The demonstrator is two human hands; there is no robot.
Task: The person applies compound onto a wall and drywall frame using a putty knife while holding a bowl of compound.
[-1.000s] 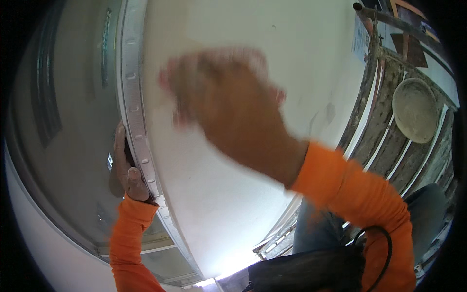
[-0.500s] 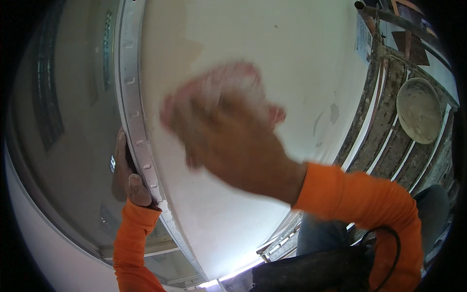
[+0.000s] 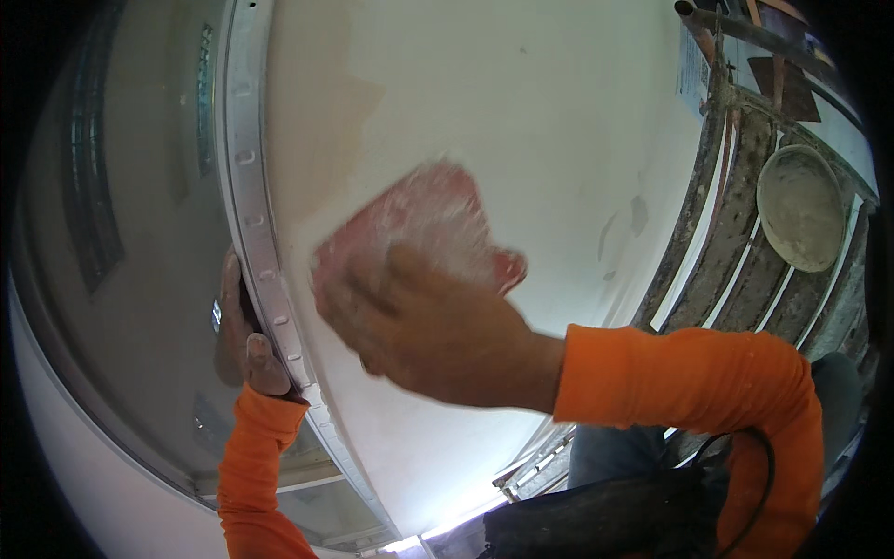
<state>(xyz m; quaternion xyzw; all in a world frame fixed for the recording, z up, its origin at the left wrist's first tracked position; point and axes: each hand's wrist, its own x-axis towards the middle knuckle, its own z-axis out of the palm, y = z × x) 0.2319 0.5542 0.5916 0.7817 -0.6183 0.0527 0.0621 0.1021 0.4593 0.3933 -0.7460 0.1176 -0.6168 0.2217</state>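
Observation:
My right hand (image 3: 447, 331) lies over a dusty reddish sheet of sandpaper (image 3: 419, 210), pressing it against a pale, smooth wall panel (image 3: 521, 112). The fingers are bent and partly blurred; one corner of the sheet sticks out past the hand on the right. At lower left, my left hand (image 3: 251, 335) rests at the edge of a long metal strip (image 3: 253, 186) with raised dimples. Its fingers stretch along the strip's left side and the thumb stands apart, with nothing visible in the hand.
Left of the strip is a dark, reflective surface (image 3: 149, 233). To the right, a dirty shallow bowl (image 3: 801, 207) sits on worn slats (image 3: 722, 270) with a curved metal tube (image 3: 745, 33) above them. My legs and a dark bag-like item (image 3: 605, 517) with a black cord show below.
My right hand has moved downward with the sandpaper, and more of the sheet shows above the fingers. My left hand stays in place.

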